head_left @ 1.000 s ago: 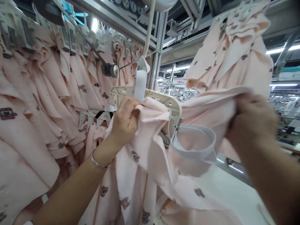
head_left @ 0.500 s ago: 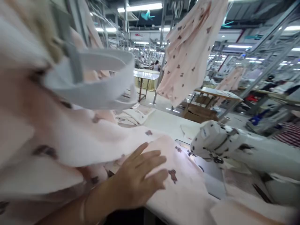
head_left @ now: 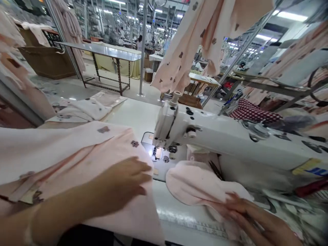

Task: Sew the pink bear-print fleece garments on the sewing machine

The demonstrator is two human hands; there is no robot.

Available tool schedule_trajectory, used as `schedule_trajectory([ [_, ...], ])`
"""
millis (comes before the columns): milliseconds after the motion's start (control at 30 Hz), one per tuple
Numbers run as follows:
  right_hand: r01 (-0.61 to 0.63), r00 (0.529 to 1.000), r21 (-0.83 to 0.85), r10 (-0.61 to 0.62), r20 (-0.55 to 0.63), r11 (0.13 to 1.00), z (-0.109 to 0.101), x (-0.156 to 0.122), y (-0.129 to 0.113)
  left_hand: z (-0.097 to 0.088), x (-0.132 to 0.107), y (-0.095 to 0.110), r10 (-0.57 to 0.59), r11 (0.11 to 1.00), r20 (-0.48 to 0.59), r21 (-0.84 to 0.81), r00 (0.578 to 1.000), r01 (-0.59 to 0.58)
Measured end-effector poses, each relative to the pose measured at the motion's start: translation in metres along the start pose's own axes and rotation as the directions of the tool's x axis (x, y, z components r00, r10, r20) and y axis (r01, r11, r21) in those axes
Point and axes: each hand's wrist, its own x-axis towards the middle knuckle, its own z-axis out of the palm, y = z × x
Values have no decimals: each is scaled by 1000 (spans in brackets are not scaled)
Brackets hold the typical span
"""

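Note:
My left hand (head_left: 121,188) lies palm down with fingers stretched out on a large pale pink cloth (head_left: 102,164) printed with small brown figures. The cloth's right edge reaches close to the lit needle area (head_left: 156,153) of a white sewing machine (head_left: 220,133). At the lower right, my right hand (head_left: 256,217) pinches a smaller plain pink cloth piece (head_left: 194,184) with a rounded end. That piece rests on the machine table in front of the arm. Dark thread snips (head_left: 215,170) lie just behind it.
Printed pink garments (head_left: 184,51) hang beyond the machine. A folded printed cloth pile (head_left: 79,111) lies at the table's far left. Behind are a metal-legged table (head_left: 112,51), a brown bin (head_left: 48,61) and a metal post (head_left: 143,44). Red checked cloth (head_left: 253,111) sits at right.
The view has turned right, so the machine sits nearer the middle. The raised cloth and white band at the left are gone from sight. My right hand, holding the pink piece, has come into view.

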Motion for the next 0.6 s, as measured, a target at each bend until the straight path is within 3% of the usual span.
schedule_trajectory([
  [100, -52, 998, 4, 52, -21, 999, 0, 11, -8, 28, 89, 56, 259, 954, -36, -146, 965, -261],
  [167, -96, 995, -7, 96, -26, 995, 7, 14, -12, 50, 139, 71, 285, 931, -8, -234, 959, -279],
  [233, -133, 988, -50, 129, -88, 990, 16, 12, -9, 66, 169, 72, 275, 917, 54, -316, 960, -245],
  [300, -139, 981, -101, 124, -148, 985, 24, 6, 1, 74, 178, 65, 202, 925, 40, -335, 978, -178],
  [400, -84, 985, -143, 60, -164, 986, 30, 1, 12, 75, 165, 56, 74, 952, -143, -284, 987, -113],
  [500, -21, 983, -131, -4, -182, 991, 27, 4, 10, 66, 144, 58, 125, 958, -304, -211, 944, -195],
  [600, 3, 972, -73, -20, -235, 997, 20, 4, 1, 50, 127, 66, 253, 937, -379, -133, 890, -323],
])
